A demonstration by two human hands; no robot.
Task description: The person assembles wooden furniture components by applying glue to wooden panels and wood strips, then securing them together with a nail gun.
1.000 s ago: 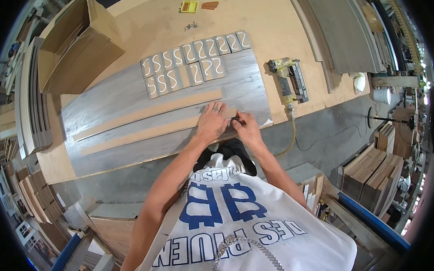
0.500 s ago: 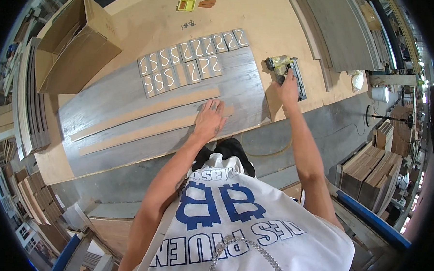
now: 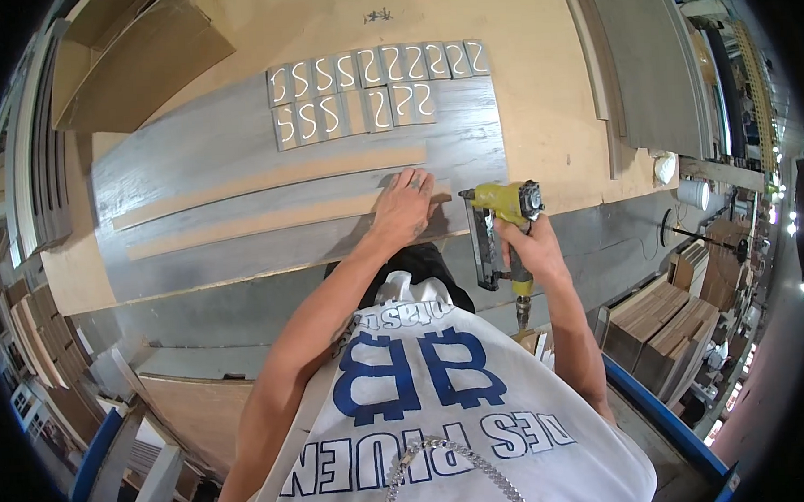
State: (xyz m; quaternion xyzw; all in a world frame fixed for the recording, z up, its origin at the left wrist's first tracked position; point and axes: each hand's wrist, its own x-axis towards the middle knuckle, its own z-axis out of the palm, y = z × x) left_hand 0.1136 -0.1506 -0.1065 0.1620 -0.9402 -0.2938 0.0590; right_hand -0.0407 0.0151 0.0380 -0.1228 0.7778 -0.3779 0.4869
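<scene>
On the grey panel lie two strips, one beyond the other, and past them two rows of tiles, ten and seven, sixteen squiggled white. The left hand rests over the nearer strip's right end, fingers slightly apart; the right hand's fingers clamp one nail gun, just right of that end.

I grip the yellow-and-black nail gun by its handle in my right hand, its nose toward my left. A long tan strip lies flat beneath my left hand, stretching out leftward.
</scene>
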